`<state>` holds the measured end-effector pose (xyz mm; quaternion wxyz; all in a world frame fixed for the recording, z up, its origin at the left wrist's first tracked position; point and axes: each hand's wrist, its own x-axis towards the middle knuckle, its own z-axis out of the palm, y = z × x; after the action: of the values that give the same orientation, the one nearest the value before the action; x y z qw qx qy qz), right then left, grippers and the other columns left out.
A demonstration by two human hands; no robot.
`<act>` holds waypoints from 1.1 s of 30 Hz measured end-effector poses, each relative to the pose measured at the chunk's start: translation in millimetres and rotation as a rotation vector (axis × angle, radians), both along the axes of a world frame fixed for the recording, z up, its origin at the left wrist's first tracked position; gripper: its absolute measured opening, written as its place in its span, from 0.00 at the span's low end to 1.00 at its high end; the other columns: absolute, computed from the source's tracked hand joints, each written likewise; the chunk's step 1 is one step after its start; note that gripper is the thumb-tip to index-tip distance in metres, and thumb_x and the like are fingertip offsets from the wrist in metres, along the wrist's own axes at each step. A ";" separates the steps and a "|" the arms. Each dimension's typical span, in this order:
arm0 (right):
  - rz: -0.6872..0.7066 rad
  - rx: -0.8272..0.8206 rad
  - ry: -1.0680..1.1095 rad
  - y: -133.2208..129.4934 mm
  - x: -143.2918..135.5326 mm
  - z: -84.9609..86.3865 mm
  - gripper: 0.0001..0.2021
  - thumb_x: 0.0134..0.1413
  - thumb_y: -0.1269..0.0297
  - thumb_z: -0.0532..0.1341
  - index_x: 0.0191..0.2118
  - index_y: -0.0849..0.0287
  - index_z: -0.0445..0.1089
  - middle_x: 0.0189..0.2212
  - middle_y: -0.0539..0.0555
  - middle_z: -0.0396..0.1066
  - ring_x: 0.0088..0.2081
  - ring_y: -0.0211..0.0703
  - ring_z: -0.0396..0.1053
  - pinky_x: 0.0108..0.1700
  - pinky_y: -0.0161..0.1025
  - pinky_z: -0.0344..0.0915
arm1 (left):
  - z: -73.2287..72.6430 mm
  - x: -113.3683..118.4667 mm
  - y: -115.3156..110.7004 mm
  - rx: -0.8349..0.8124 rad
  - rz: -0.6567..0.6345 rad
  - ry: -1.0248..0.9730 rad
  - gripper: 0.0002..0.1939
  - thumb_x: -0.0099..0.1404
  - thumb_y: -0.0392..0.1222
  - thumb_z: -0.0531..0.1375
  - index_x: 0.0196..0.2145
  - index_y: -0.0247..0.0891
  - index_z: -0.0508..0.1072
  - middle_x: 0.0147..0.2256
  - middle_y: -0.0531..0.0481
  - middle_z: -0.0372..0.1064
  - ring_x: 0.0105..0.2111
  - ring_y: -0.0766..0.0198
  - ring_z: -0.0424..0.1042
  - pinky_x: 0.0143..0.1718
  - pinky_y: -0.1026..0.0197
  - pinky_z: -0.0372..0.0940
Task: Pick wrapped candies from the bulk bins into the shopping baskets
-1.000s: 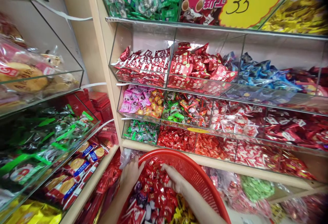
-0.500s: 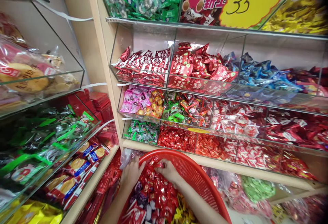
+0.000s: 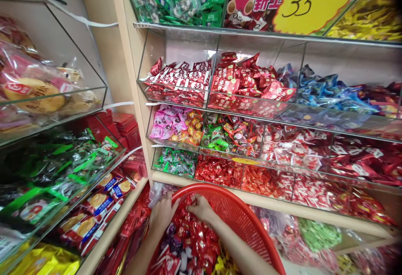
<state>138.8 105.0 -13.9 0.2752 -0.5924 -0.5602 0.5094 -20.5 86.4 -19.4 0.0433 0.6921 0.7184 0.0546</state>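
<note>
Candy in red wrappers [image 3: 204,239] fills the middle of the red basket [image 3: 254,224], and the person's right hand [image 3: 202,208] reaches into it over the basket's right side. That hand's fingers are bent down among the wrappers; I can't tell from here whether the grip is pinching a piece. The left hand [image 3: 163,215] is at the basket's left rim, thumb spread away from the fingers, though I can't make out whether its grip closes on the rim. Purple candy [image 3: 168,241] lies toward the basket's left side, and yellow candy [image 3: 225,263] toward its near right. Just outside the basket, beside the left fingers, is a clear bag [image 3: 157,192]. Behind the basket rise shelves of clear bins, one of red sweets [image 3: 218,172] just past its far rim and green ones [image 3: 176,162] to the left of those. Wafer packs [image 3: 97,203] sit left of the basket, and a bag of green sweets [image 3: 319,233] lies to its right.
</note>
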 end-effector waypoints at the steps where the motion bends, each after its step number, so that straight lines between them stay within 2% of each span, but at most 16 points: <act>1: -0.010 0.007 -0.001 0.5 0.3 -0.4 0.09 0.36 0.73 0.60 0.25 0.58 0.57 0.14 0.40 0.57 0.17 0.31 0.54 0.21 0.30 0.51 | 0.2 -0.1 -0.1 -0.004 -0.001 -0.001 0.28 0.64 0.54 0.37 0.50 0.32 0.60 0.33 0.40 0.72 0.31 0.57 0.72 0.29 0.61 0.62; 4: -0.055 0.014 0.005 0.9 2.3 1.9 0.08 0.37 0.73 0.60 0.25 0.58 0.59 0.15 0.41 0.57 0.17 0.30 0.54 0.20 0.30 0.51 | 1.8 0.3 -0.4 -0.014 0.001 0.001 0.28 0.64 0.54 0.37 0.50 0.32 0.60 0.33 0.40 0.72 0.31 0.57 0.72 0.29 0.60 0.62; 7: -0.108 -0.057 0.075 -0.8 7.0 10.3 0.07 0.41 0.68 0.60 0.28 0.58 0.60 0.15 0.41 0.57 0.15 0.30 0.53 0.18 0.30 0.51 | 3.8 1.1 -0.7 -0.030 0.008 0.002 0.28 0.64 0.54 0.37 0.51 0.33 0.59 0.33 0.41 0.72 0.31 0.57 0.72 0.30 0.60 0.62; 12: -0.229 -0.376 0.504 -1.9 24.6 23.0 0.15 0.45 0.51 0.59 0.31 0.58 0.62 0.23 0.46 0.65 0.18 0.30 0.62 0.18 0.28 0.55 | 3.8 1.1 -0.6 -0.027 0.009 0.003 0.28 0.64 0.54 0.36 0.49 0.33 0.60 0.32 0.41 0.72 0.31 0.59 0.72 0.30 0.61 0.62; 15: -0.266 -0.571 0.726 -0.6 36.9 22.0 0.16 0.49 0.49 0.56 0.33 0.60 0.63 0.24 0.49 0.66 0.21 0.31 0.65 0.22 0.28 0.60 | 2.3 0.3 -0.4 -0.010 0.000 0.008 0.28 0.64 0.55 0.36 0.49 0.33 0.61 0.32 0.41 0.72 0.31 0.58 0.72 0.30 0.61 0.62; 18: -0.266 -0.640 0.824 -1.6 44.8 17.8 0.17 0.49 0.50 0.56 0.33 0.60 0.64 0.22 0.49 0.66 0.23 0.32 0.66 0.27 0.30 0.64 | 1.5 0.1 -0.1 -0.017 0.003 0.005 0.28 0.64 0.55 0.35 0.49 0.33 0.60 0.32 0.41 0.72 0.31 0.58 0.72 0.30 0.60 0.62; 21: -0.281 -0.619 0.850 -6.1 48.6 16.4 0.14 0.47 0.54 0.59 0.33 0.60 0.65 0.26 0.49 0.67 0.24 0.31 0.66 0.32 0.33 0.67 | 2.0 0.6 0.2 -0.018 0.000 -0.003 0.28 0.64 0.55 0.35 0.48 0.34 0.61 0.32 0.42 0.72 0.32 0.58 0.72 0.30 0.60 0.62; 24: -0.273 -0.565 0.879 -12.0 52.9 18.6 0.06 0.45 0.66 0.60 0.32 0.59 0.66 0.31 0.48 0.68 0.26 0.30 0.65 0.38 0.37 0.68 | 3.2 1.3 0.3 -0.033 0.013 0.009 0.28 0.64 0.54 0.36 0.47 0.33 0.61 0.32 0.42 0.72 0.31 0.58 0.72 0.29 0.61 0.62; 28: -0.253 -0.463 0.883 -17.1 63.7 18.2 0.13 0.36 0.81 0.56 0.30 0.59 0.67 0.31 0.46 0.67 0.25 0.28 0.62 0.43 0.40 0.68 | 3.4 1.2 0.0 -0.037 0.013 0.015 0.28 0.64 0.54 0.36 0.48 0.33 0.61 0.32 0.41 0.72 0.31 0.58 0.72 0.29 0.61 0.62; 30: -0.257 -0.422 0.878 -18.0 69.5 15.5 0.14 0.35 0.83 0.55 0.29 0.59 0.68 0.29 0.46 0.68 0.24 0.28 0.61 0.44 0.39 0.68 | 2.6 0.7 0.1 -0.027 0.008 0.016 0.28 0.64 0.55 0.35 0.48 0.33 0.61 0.32 0.41 0.72 0.31 0.58 0.72 0.29 0.61 0.62; 33: -0.251 -0.403 0.864 -18.5 75.1 12.8 0.12 0.37 0.81 0.58 0.31 0.60 0.69 0.24 0.46 0.67 0.23 0.28 0.62 0.44 0.37 0.67 | 1.5 -0.1 0.5 -0.022 0.006 0.017 0.28 0.64 0.55 0.36 0.48 0.33 0.61 0.31 0.42 0.72 0.31 0.58 0.72 0.29 0.61 0.61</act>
<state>213.9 86.5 -1.1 0.4216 -0.4315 -0.2097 0.7695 -20.5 86.9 -17.9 0.0447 0.6900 0.7213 0.0408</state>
